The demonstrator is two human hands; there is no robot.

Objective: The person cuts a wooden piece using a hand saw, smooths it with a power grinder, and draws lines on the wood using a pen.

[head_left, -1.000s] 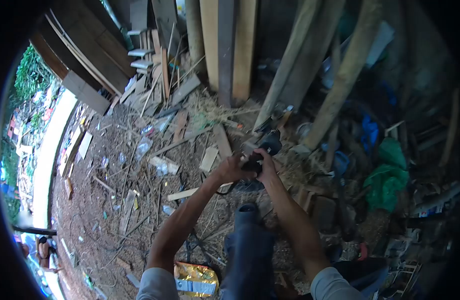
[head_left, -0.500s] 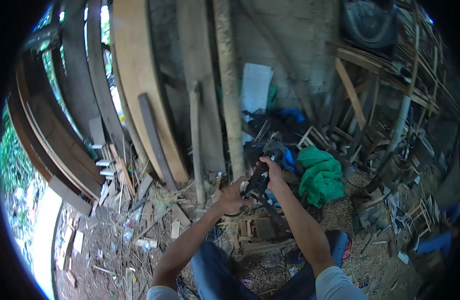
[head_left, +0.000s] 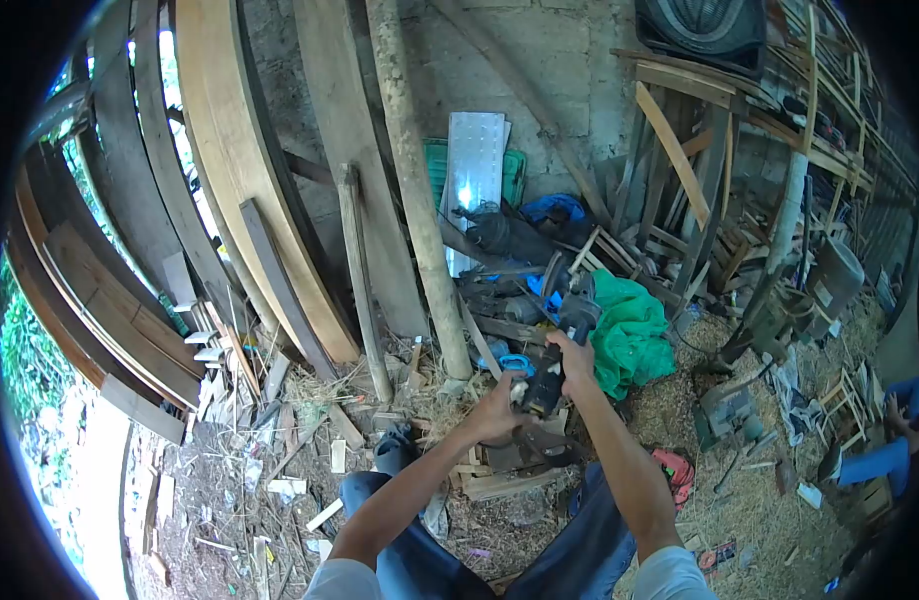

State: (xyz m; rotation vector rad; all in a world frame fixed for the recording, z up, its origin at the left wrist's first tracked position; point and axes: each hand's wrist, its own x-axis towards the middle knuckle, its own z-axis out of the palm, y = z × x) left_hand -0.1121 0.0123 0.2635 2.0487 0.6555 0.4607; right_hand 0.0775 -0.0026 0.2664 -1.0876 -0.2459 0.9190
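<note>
Closed around the middle of a black power tool [head_left: 547, 388], the wearer's right hand [head_left: 577, 368] grips it firmly, while the left hand [head_left: 495, 412] is wrapped on its rear end; some fingertips are hidden, so the exact left finger placement cannot be told. The tool is held in front of the wearer, its head angled away, and dark clutter behind blurs that end's outline; whether a disc is fitted is unclear. Below the tool, partly covered by the forearms, are the wearer's bent legs in blue trousers [head_left: 425, 555]. Just right of the tool, and partly behind it, bunches a green sheet [head_left: 635, 345]. Left of the tool leans a rough wooden pole [head_left: 415, 190]. Far right of the tool, another person [head_left: 870, 465] is cut off by the dark lens edge.
</note>
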